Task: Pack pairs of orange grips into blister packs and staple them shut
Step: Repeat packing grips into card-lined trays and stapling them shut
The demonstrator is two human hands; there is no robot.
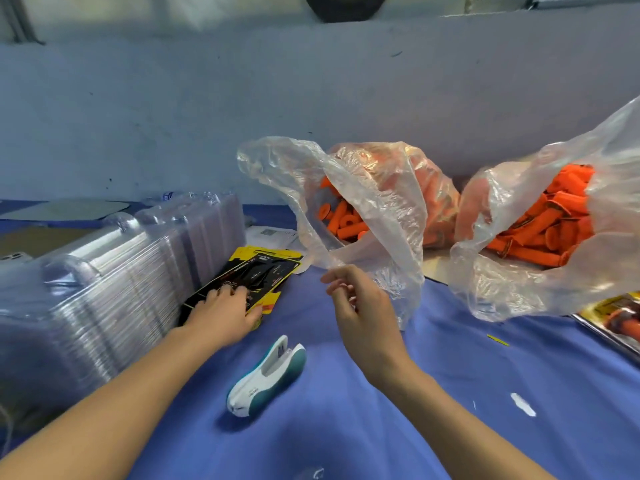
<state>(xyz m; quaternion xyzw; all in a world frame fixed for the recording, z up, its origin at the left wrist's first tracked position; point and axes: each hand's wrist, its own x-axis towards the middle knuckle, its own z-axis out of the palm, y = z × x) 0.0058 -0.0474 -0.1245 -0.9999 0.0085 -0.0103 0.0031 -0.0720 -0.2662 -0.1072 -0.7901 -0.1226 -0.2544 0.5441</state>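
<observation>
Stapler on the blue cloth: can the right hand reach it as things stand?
Probably yes. The stapler lies uncovered between the forearms, near the right hand. That hand pinches the plastic bag, so it would have to let go first.

print on the yellow-black cards [263, 268] and stapler [266, 374] is unreadable.

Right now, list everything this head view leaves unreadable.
Head view only:
- Printed cards: text blurred, lower part covered by the left hand.
- Grips in the left bag: count hidden by crinkled plastic, which the right hand pinches.
- Right bag: cut off by the right edge.
- Blister packs: stack blurred, uncountable.
- Stapler: staple load not visible.
</observation>
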